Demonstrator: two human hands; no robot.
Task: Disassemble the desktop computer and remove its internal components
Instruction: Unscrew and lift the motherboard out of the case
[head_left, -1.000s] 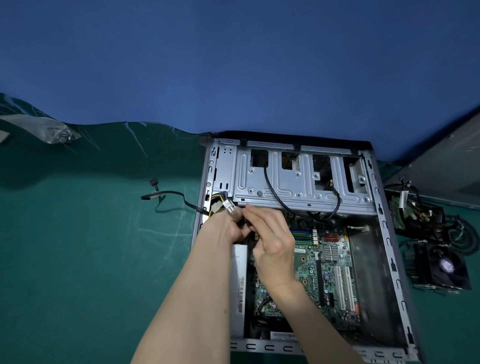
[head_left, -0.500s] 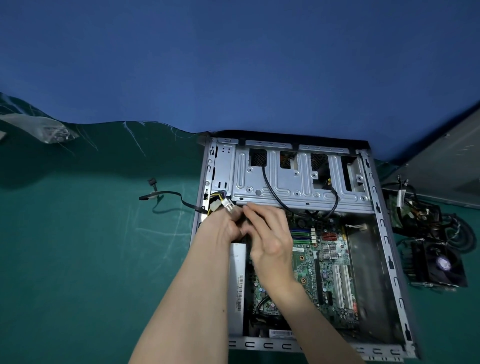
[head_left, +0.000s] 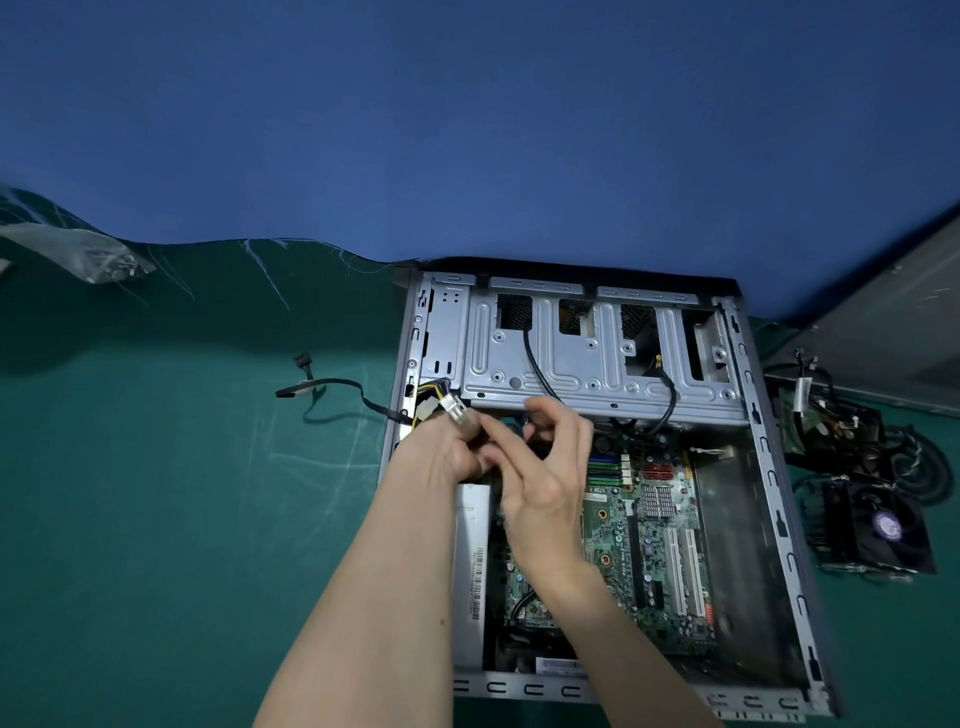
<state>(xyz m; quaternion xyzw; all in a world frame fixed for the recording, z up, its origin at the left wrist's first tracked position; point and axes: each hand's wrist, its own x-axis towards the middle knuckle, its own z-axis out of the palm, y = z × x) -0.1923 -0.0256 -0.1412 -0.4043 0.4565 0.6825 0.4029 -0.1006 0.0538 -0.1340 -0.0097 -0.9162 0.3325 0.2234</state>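
My left hand (head_left: 441, 457) grips the plug (head_left: 453, 408), which points up at the cage (head_left: 597, 376). My right hand (head_left: 545, 483) adjoins it, perhaps pinching; I cannot tell.

Bare left hand (head_left: 441, 453), bare right hand (head_left: 546, 486)

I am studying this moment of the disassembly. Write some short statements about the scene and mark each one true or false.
1. The motherboard sits inside the case. True.
2. The left hand grips a white connector. True.
3. The cooling fan lies on the green mat left of the case. False: it lies to the right of the case.
4. The case is closed. False: it lies open, with its inside visible.
5. A black cable lies on the green mat left of the case. True.
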